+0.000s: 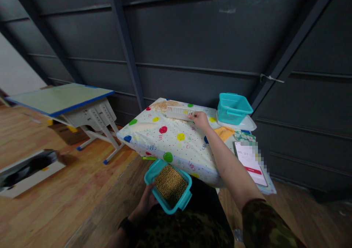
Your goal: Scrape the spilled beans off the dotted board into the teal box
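My left hand (148, 198) grips the left rim of a teal plastic box (187, 200), held just below the table's front edge. Inside lies a heap of small tan soybeans (170, 182). Stretched across the table, my right hand (200, 119) pinches the right end of a white slotted plastic strip (178, 113), which stands on its long edge. Behind and to the left of the strip, a scatter of tan grains (162, 106) covers the tablecloth (148, 140); a few more lie along its lower edge.
At the back right a second teal box (233, 117) rests on a white lid (249, 124). An orange cloth (224, 133) and a phone (251, 163) lie along the right side. A school desk (68, 96) and an open carton (35, 171) stand to the left; a dark wall (192, 39) rises behind.
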Available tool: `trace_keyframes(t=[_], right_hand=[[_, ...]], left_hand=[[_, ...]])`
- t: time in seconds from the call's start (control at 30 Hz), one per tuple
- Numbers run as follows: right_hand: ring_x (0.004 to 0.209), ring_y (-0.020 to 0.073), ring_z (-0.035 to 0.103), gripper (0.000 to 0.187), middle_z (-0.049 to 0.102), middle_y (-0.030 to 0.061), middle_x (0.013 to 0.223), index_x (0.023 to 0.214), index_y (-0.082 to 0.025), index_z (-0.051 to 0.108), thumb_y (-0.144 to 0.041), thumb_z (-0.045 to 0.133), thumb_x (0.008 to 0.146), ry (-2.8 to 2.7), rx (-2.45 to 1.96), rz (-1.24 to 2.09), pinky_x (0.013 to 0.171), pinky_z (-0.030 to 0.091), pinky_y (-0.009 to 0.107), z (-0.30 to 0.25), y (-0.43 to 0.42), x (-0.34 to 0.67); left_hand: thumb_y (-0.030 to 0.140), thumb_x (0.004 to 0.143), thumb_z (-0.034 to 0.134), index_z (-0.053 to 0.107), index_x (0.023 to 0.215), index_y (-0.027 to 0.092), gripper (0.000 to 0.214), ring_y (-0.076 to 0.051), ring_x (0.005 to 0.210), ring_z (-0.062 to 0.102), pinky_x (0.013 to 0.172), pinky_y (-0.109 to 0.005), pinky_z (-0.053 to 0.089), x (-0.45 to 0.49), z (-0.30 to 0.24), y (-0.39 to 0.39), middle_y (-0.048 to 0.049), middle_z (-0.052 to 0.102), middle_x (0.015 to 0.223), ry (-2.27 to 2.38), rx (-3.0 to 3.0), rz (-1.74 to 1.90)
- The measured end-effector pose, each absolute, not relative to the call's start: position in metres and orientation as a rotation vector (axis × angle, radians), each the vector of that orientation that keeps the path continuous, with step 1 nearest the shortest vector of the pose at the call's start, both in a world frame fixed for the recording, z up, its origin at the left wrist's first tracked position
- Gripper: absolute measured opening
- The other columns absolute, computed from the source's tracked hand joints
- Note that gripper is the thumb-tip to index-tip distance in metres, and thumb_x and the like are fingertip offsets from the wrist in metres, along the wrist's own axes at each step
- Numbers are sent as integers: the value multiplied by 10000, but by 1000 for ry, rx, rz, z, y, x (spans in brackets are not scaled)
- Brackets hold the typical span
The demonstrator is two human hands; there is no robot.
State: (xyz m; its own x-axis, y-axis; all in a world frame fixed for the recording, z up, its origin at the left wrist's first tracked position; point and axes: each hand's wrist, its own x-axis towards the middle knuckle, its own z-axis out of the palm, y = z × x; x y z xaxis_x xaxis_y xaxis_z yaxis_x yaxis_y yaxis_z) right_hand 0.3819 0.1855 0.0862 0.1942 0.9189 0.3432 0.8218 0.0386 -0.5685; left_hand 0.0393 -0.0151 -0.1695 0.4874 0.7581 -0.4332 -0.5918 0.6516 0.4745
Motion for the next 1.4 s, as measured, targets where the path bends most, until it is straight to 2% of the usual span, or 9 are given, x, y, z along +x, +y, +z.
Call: trace_keyframes(t=[0.17, 0.43, 0.63, 0.73, 0.9, 1.07, 1.2, 1.4], right_hand=[[637, 174, 494, 316, 581, 3, 601, 675, -182, 707, -402, 675, 901, -1632, -1788, 169, 613, 273, 301, 87, 186, 379], [631, 165, 470, 320, 511, -23, 585, 645, -200, 645, -420, 673, 876, -1643, -1729, 240, 607, 276, 294, 85, 188, 382], [605, 161, 460, 348, 466, -31, 545, 584, -217, 574, -397, 696, 855, -1659, -1709, 297, 602, 278, 301, 86, 187, 380], [595, 156, 458, 330, 467, -37, 536, 599, -210, 605, -407, 708, 842, -1674, -1664, 356, 597, 293, 296, 87, 187, 382], [582, 137, 424, 340, 447, -52, 531, 593, -200, 611, -425, 715, 825, -1630, -1618, 384, 581, 292, 283, 85, 189, 387], [601, 148, 464, 351, 487, -43, 544, 629, -188, 668, -474, 783, 798, -1643, -1582, 458, 578, 348, 274, 84, 189, 389], [619, 169, 517, 376, 531, -22, 553, 670, -177, 705, -516, 820, 786, -1607, -1562, 465, 581, 396, 282, 84, 187, 390], [587, 138, 454, 408, 475, -36, 540, 609, -181, 654, -521, 819, 764, -1631, -1562, 534, 561, 360, 271, 86, 186, 391]], left_hand=[[402, 961, 681, 28, 1756, 173, 1054, -410, 1553, 483, 1318, -657, 317, 40, -176, -13, -200, 635, 1584, 663, 249, 871], [396, 994, 633, 66, 1748, 165, 972, -389, 1522, 535, 1289, -637, 384, 41, -166, -15, -180, 685, 1541, 698, 273, 859], [392, 1021, 575, 99, 1739, 142, 896, -380, 1506, 556, 1306, -623, 353, 43, -161, -15, -194, 687, 1534, 704, 282, 850], [386, 1027, 559, 83, 1744, 161, 889, -381, 1503, 558, 1301, -631, 357, 43, -162, -15, -185, 687, 1537, 718, 261, 847], [390, 1001, 614, 91, 1749, 196, 933, -390, 1520, 535, 1306, -625, 353, 40, -167, -15, -180, 651, 1579, 698, 255, 846], [408, 999, 625, 136, 1736, 119, 931, -387, 1551, 493, 1322, -625, 319, 38, -172, -15, -204, 674, 1542, 678, 275, 843], [412, 1000, 638, 155, 1747, 189, 917, -385, 1560, 477, 1319, -634, 322, 38, -175, -14, -168, 662, 1568, 653, 263, 863], [391, 985, 670, 127, 1754, 225, 956, -387, 1556, 481, 1308, -632, 354, 40, -170, -15, -155, 652, 1585, 681, 243, 870]])
